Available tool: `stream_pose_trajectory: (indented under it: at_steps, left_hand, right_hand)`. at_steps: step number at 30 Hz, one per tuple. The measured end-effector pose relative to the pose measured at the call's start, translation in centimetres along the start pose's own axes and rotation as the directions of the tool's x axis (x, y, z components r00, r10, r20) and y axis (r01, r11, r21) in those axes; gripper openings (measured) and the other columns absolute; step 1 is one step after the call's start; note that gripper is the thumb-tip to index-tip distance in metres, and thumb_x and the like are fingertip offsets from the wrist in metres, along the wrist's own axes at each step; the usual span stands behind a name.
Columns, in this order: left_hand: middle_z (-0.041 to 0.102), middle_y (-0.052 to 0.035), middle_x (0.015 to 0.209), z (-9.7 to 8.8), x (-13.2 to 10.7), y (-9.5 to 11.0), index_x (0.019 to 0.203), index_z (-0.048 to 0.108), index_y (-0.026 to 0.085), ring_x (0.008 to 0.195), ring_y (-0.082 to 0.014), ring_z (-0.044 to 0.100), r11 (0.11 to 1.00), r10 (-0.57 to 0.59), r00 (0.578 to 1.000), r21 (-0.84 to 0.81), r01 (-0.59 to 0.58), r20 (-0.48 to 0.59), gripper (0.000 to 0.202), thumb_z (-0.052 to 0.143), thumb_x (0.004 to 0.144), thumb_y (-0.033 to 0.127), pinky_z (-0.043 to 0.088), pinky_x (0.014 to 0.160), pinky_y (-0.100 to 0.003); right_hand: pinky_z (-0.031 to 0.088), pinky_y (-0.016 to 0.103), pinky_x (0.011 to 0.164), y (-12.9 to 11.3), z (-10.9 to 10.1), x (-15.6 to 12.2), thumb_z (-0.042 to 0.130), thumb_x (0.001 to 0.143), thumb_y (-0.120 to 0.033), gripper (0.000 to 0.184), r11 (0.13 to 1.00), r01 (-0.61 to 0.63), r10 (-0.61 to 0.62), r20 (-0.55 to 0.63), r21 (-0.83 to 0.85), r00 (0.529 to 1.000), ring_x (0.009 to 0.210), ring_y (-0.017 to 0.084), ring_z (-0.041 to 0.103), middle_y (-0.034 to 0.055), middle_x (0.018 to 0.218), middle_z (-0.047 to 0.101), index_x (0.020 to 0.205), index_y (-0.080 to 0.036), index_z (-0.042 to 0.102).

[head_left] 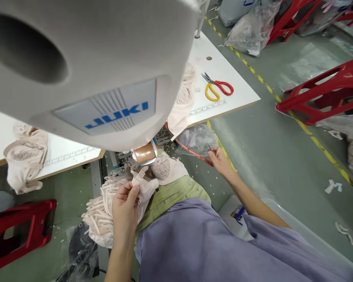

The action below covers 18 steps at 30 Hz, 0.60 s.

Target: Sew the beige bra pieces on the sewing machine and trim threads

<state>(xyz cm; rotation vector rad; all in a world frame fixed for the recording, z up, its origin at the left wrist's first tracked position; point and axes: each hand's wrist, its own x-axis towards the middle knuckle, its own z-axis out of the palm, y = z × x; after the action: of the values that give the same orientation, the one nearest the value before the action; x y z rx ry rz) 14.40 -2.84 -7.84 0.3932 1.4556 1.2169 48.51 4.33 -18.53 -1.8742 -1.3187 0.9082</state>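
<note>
My left hand (pixel 124 207) is closed on a pale beige lace garment (pixel 106 213) bunched on my lap, thumb pressing its strap end below the sewing machine. My right hand (pixel 219 158) reaches out to the right of my lap, fingers pinched on something small and dark that I cannot make out, beside a clear plastic bag (pixel 195 139) hanging under the table edge. A large grey-white sewing machine head (pixel 85 70) fills the upper left. Another beige garment (pixel 181 105) hangs off the white table.
Red and yellow scissors (pixel 217 89) lie on the white table (pixel 232 70) by a printed ruler. More beige garments (pixel 25 154) hang at the left. Red plastic stools (pixel 326 92) stand right and lower left (pixel 14 231). A clear bin (pixel 285 211) sits by my right side.
</note>
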Motion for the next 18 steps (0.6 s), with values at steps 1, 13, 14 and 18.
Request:
stream_pose_trajectory:
  at_steps: [1,13,14,18]
  left_hand:
    - [0.067,0.0002,0.073,0.0,0.0,0.0,0.087,0.07,0.016,0.058,-0.007,0.056,1.0,-0.003,1.0,0.01,0.003,0.003,0.035,0.085,0.067,0.04,0.047,0.057,-0.017]
    - [0.071,-0.0015,0.08,1.0,-1.9,0.5,0.095,0.07,0.018,0.071,-0.0126,0.064,0.907,0.223,0.973,0.355,-0.227,0.051,0.026,0.071,0.084,0.041,0.051,0.068,-0.022]
    - [0.072,-0.0021,0.08,1.0,-2.0,0.6,0.095,0.07,0.018,0.072,-0.0136,0.066,0.899,0.234,0.971,0.368,-0.239,0.059,0.026,0.07,0.085,0.041,0.052,0.069,-0.022]
    - [0.072,-0.0019,0.082,1.0,-2.2,0.7,0.094,0.07,0.018,0.074,-0.0144,0.067,0.889,0.253,0.965,0.378,-0.259,0.066,0.023,0.07,0.085,0.04,0.054,0.07,-0.023]
  right_hand:
    - [0.044,0.031,0.058,-0.9,0.2,-1.2,0.042,0.093,-0.066,0.048,0.999,0.023,-0.022,0.035,-0.023,0.999,0.061,0.018,0.053,0.0016,0.071,0.057,0.093,-0.019,0.055]
    - [0.028,0.025,0.055,-17.0,6.2,-9.3,0.04,0.096,-0.027,0.019,0.797,0.597,-0.538,0.559,0.093,0.631,0.059,0.014,0.051,0.0014,0.072,0.065,0.095,-0.019,0.057]
    - [0.026,0.025,0.054,-17.1,6.4,-9.3,0.04,0.095,-0.026,0.018,0.79,0.607,-0.545,0.559,0.091,0.626,0.058,0.013,0.049,0.0009,0.071,0.064,0.092,-0.019,0.057]
    - [0.022,0.025,0.054,-17.5,6.4,-9.2,0.042,0.095,-0.024,0.017,0.804,0.589,-0.519,0.583,0.084,0.625,0.058,0.011,0.044,-0.0008,0.068,0.059,0.086,-0.019,0.055]
